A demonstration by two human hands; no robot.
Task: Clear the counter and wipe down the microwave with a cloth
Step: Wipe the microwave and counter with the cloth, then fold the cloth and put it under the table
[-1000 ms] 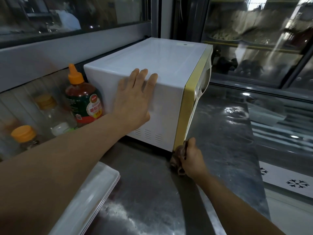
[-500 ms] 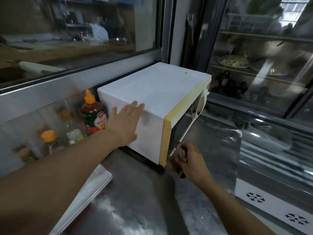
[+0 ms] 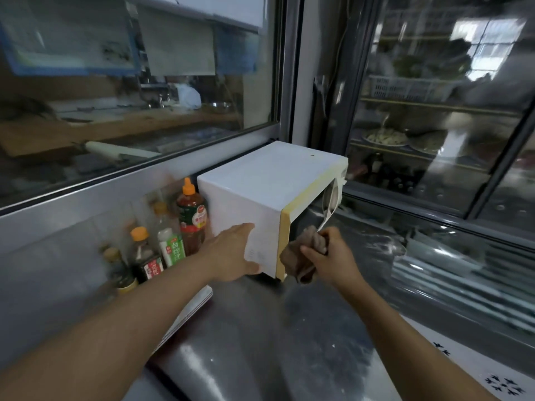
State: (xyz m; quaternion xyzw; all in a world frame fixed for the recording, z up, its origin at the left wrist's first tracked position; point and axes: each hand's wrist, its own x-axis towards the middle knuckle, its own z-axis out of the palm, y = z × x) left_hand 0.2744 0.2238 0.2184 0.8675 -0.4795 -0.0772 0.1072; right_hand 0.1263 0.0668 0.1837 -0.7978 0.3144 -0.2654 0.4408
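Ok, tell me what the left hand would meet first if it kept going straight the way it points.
The left hand already lies against the microwave, on its white side wall, so pushing on would likely just press into that wall.

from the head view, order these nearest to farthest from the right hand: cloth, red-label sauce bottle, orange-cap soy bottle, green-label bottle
1. cloth, gripped in the right hand
2. red-label sauce bottle, left of the microwave
3. green-label bottle, further left
4. orange-cap soy bottle, left again
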